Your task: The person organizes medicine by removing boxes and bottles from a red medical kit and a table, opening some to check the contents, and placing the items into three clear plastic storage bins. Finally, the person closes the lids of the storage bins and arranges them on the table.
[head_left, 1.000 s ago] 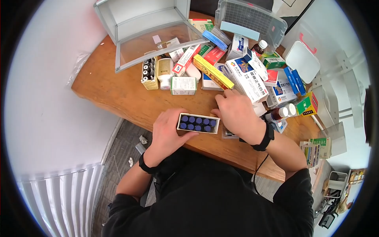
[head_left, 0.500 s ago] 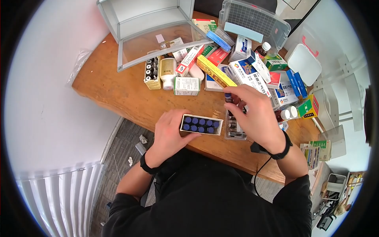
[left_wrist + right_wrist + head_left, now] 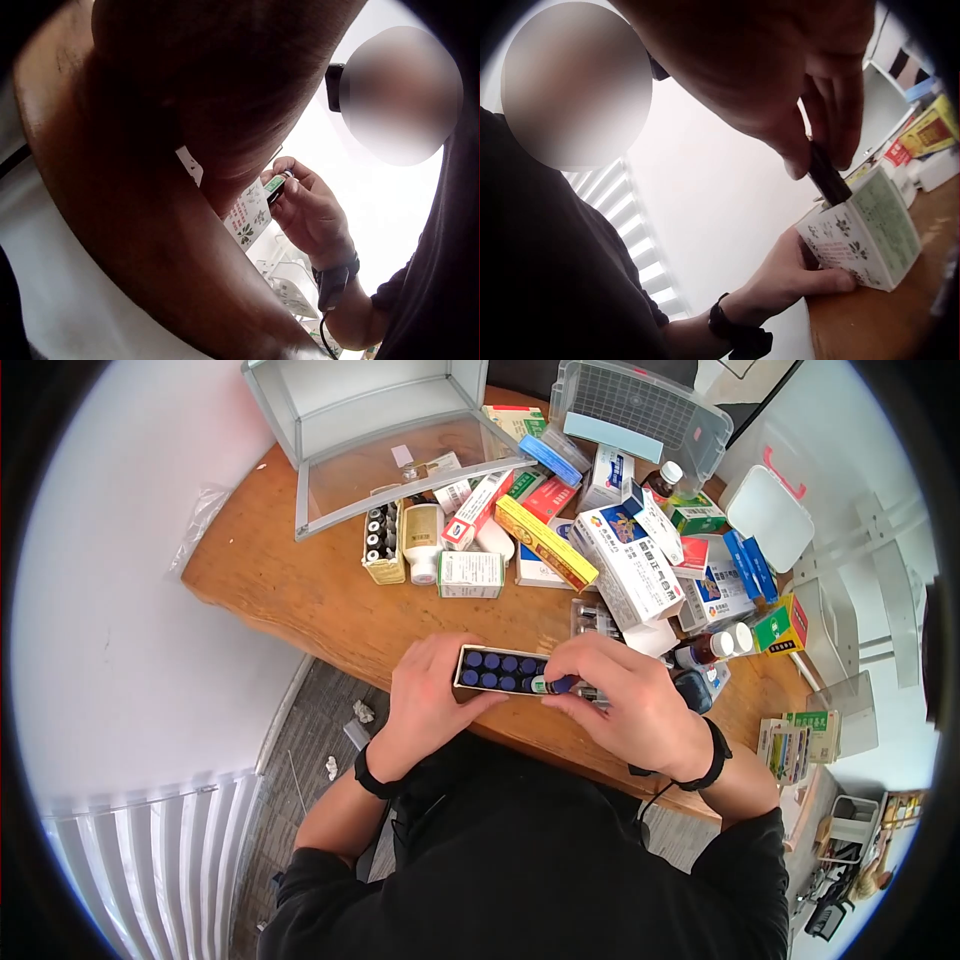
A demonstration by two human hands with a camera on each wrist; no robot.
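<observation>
A small open carton point(image 3: 497, 689), white with green print in the right wrist view point(image 3: 862, 240), holds rows of dark vials with blue caps point(image 3: 491, 661). My left hand point(image 3: 425, 695) grips its left end between thumb and fingers. At the right end, my right hand point(image 3: 630, 705) pinches one vial point(image 3: 276, 187) with a green-and-white label. In the right wrist view this dark vial point(image 3: 828, 180) stands tilted, its lower end at the carton's opening. Partly behind my right hand lies a clear tray of vials point(image 3: 592, 618).
Medicine boxes point(image 3: 625, 560), a white bottle point(image 3: 422, 540) and a carton of dark vials point(image 3: 383, 550) crowd the wooden table point(image 3: 300, 585). Behind them stand a grey-framed case point(image 3: 370, 400) and a clear plastic bin point(image 3: 640, 410). Brown bottles point(image 3: 705, 649) are at the right.
My right hand went from the carton to the clear tray, picked up a vial there, and came back left and down to the carton's right end. The left hand keeps its grip.
</observation>
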